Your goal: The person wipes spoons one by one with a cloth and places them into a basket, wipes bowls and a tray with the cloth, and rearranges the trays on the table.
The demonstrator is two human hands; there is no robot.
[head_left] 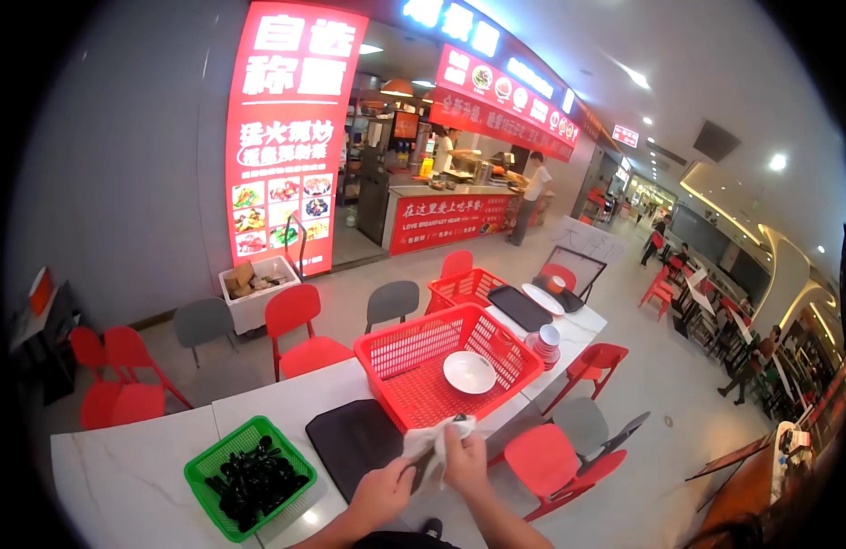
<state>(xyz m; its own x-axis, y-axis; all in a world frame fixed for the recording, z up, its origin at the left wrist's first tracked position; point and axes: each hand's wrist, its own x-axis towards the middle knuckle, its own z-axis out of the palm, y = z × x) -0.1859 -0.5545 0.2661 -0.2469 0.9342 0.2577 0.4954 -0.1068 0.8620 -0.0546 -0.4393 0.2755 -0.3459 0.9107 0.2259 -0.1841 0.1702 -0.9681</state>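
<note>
My left hand (pixel 383 494) is closed at the lower middle, gripping one end of a slim dark utensil whose exact kind I cannot make out. A white cloth (pixel 423 443) is bunched around it. My right hand (pixel 466 465) is closed on the cloth, with a small dark tip showing above the fingers. Just beyond both hands stands a red plastic basket (pixel 395 357) with a white bowl (pixel 469 372) inside. Left of my hands, a black tray (pixel 350 446) lies on the table. Farther left is a green basket (pixel 196 480) holding a heap of black spoons (pixel 253 485).
A second red basket (pixel 459 285), a dark tray (pixel 519 308), a white plate (pixel 543 299) and stacked cups (pixel 547 340) stand along the white table (pixel 148 457). Chairs flank it, including a red chair (pixel 540 459) at right. People stand at a food counter (pixel 450 220) beyond.
</note>
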